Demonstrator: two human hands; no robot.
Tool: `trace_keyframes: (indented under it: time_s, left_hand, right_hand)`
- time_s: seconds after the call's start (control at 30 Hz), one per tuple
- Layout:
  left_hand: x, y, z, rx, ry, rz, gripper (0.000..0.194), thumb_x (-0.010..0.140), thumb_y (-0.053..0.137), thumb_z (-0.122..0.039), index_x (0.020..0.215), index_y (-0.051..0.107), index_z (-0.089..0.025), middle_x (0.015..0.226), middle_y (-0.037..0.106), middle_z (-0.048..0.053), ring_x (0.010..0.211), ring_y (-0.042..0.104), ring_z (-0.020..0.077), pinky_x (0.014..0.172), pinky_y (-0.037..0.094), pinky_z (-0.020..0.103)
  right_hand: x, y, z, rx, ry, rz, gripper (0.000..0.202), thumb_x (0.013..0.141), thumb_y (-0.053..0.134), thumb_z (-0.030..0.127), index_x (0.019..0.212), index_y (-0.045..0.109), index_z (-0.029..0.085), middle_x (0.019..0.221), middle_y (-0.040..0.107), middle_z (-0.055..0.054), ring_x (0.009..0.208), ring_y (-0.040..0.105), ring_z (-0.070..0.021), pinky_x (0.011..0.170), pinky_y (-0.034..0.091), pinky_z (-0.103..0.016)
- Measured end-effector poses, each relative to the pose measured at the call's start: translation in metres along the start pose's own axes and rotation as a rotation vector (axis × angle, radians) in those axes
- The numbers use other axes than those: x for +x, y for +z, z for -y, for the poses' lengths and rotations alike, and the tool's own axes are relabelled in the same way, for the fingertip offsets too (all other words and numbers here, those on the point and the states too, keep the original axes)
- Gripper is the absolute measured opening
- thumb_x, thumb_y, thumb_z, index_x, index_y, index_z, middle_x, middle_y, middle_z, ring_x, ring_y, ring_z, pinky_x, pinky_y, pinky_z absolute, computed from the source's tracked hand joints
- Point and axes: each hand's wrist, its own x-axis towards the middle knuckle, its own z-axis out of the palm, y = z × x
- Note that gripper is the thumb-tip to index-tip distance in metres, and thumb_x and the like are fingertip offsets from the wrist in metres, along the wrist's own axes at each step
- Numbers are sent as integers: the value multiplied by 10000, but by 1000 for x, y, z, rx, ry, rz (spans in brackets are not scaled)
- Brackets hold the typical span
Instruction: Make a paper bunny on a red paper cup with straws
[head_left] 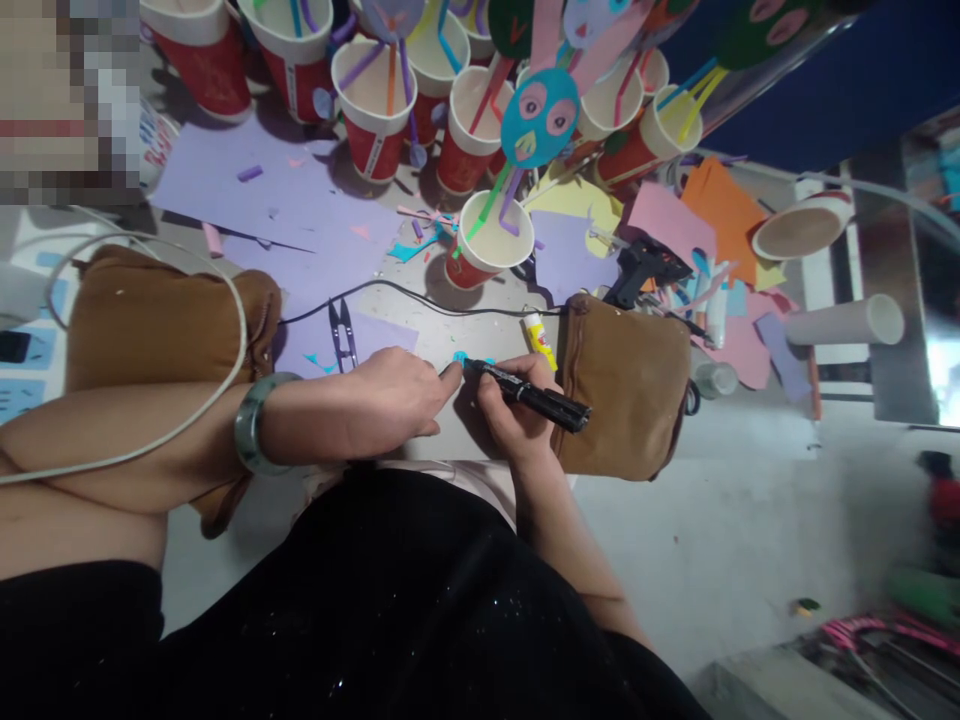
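My right hand (517, 408) is closed around a black marker (536, 395), its tip pointing left at a small blue paper piece (460, 356) on the grey table. My left hand (397, 400), with a bracelet at the wrist, has a fingertip pressed at the edge of that piece; its other fingers are folded and partly hidden. A second small blue piece (490, 362) lies just to the right, partly behind the marker. Beyond my right hand is a yellow glue stick (538, 340). Black thread snips (343, 335) rest on purple paper (386, 342) behind my left hand.
Red-and-white cups (375, 140) with straws and paper faces stand across the back. Brown padded bags (626, 385) lie at both sides. A black cable (420, 297) crosses the table towards a glue gun (645, 270). A white cable (241, 330) loops over my left forearm.
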Motion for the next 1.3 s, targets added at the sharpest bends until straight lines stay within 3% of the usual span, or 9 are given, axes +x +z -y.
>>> trace_keyframes:
  time_s: [0.63,0.83,1.0,1.3]
  left_hand:
    - [0,4,3,-47,3,8,641,974,584,-402,1484,407,-55,862,726,116,804,699,234,665,414,290]
    - [0,-14,-5,-1,-40,113,673,978,588,-360,1518,369,-25,916,742,140,804,700,243,621,375,298]
    - [0,-32,-12,-33,-102,232,658,989,581,-336,1542,350,-63,1026,754,153,871,714,242,638,377,290]
    - [1,-29,-12,-14,-93,219,691,978,590,-329,1549,329,-40,1044,753,174,903,719,262,668,424,305]
  right_hand:
    - [1,0,1,10,4,5,146,827,655,319,800,538,236,588,605,61,489,542,-114,496,461,-270]
    - [2,0,2,25,-17,-5,143,820,653,316,801,539,232,597,590,56,501,527,-117,500,440,-275]
    - [2,-1,2,-2,-4,18,165,824,644,343,791,520,239,596,564,54,511,505,-126,508,427,-288]
    - [0,0,-2,20,14,27,172,829,647,353,807,523,237,604,572,58,516,514,-123,518,431,-284]
